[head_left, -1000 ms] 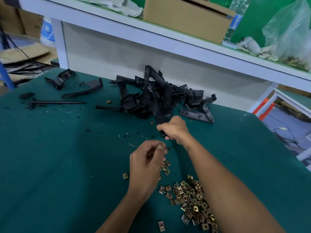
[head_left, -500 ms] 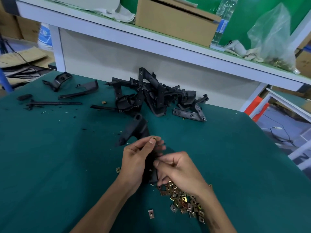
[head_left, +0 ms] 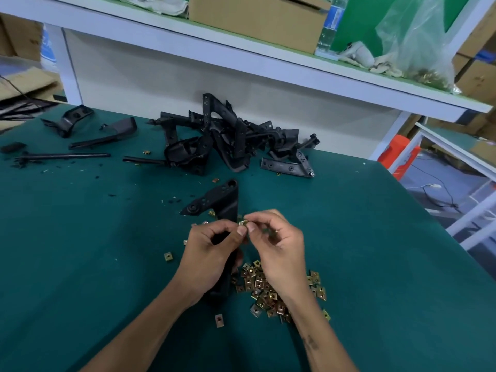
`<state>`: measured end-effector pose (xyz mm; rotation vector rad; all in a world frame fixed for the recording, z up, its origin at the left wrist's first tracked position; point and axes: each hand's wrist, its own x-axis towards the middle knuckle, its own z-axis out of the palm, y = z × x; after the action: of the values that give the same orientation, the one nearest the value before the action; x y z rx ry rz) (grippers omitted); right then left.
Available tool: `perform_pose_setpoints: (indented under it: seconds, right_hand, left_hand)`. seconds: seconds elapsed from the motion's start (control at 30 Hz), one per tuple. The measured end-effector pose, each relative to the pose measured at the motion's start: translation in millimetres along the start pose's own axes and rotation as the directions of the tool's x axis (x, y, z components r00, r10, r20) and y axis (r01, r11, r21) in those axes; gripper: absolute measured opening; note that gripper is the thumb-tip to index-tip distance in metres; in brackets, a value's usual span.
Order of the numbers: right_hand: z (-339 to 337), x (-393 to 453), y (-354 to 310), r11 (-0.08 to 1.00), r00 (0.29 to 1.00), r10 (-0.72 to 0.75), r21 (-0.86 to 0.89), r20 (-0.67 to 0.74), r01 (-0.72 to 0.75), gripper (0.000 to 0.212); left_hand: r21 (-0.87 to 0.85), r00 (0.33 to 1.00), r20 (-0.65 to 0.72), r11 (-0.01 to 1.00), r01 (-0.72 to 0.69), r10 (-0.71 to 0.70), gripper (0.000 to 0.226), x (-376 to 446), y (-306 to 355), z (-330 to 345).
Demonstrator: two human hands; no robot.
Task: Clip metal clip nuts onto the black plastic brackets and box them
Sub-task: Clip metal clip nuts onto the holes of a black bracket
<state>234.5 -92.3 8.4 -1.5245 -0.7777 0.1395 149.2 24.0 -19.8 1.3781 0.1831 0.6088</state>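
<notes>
- The green felt-covered table (head_left: 80,251) runs off the frame at 9 and 6 o'clock; its right edge slants from 2 down to 4 o'clock, with floor, white frames and cables beyond it. Bare green cloth lies at 8 o'clock and at 4 o'clock of the hands.
- At 12 o'clock a white wall panel closes the table's far side, under a white shelf (head_left: 241,57) carrying a brown cardboard box (head_left: 257,20), a clear water bottle (head_left: 331,25) and a clear plastic bag (head_left: 418,41).
- A tangled heap of black plastic brackets (head_left: 230,140) sits against the panel at 12 o'clock; loose black plastic pieces (head_left: 102,135) lie at 10 o'clock.
- A pile of brass-coloured square metal clip nuts (head_left: 265,291) lies at 5 o'clock, partly under the right forearm; stray nuts are scattered around it.
- The left hand (head_left: 206,253) grips the long black plastic bracket (head_left: 214,202), whose far end points to 12 o'clock.
- The right hand (head_left: 279,245) pinches one small metal clip nut (head_left: 243,223) at the bracket's edge, touching the left thumb.
</notes>
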Motion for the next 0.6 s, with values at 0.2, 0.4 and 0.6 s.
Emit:
perform_pose_setpoints:
  seconds: [0.2,0.4,0.6]
  right_hand:
    - [-12,-1,-10,0.962,0.979,0.141,0.214,0.147,-0.170,0.017]
    - [-26,1,-19,0.980,0.959,0.135,0.107,0.249,-0.166,0.020]
    - [-43,2,-18,0.950,0.910,0.219,-0.290,0.351,-0.117,0.021]
  left_hand:
    - [0.032,0.996,0.091,0.999,-0.011,0.008,0.023,-1,2,-3]
    - [0.089,0.979,0.201,0.996,0.009,-0.027,0.024,-2,1,-9]
    - [0.249,0.961,0.259,0.968,0.025,-0.092,0.018,-4,1,-6]
